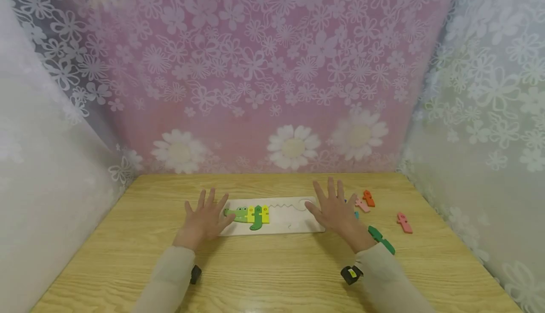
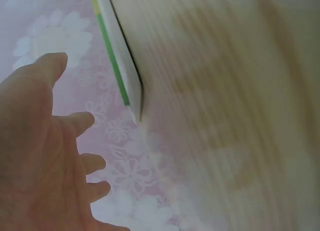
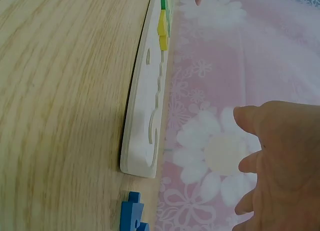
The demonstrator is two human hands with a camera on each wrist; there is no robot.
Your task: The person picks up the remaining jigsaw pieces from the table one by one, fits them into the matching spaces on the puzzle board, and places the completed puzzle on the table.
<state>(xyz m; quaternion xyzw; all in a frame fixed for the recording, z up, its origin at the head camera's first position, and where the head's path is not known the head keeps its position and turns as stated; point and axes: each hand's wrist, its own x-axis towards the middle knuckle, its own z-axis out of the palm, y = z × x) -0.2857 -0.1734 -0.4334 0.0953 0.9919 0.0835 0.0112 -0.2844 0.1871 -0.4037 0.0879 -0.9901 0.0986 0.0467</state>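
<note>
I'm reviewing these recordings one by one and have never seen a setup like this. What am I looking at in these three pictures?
There is no machine here: each grip is a person's bare hand. The wide picture comes from the head, looking forward and down; the other two are taken from the left and right wrists.

On the wooden table lies a pale puzzle board. A green crocodile head and yellow pieces sit towards its left end. Loose pieces lie to the right, including orange, pink, dark green and blue.

The left grip and right grip have fingers spread; neither holds anything.
</note>
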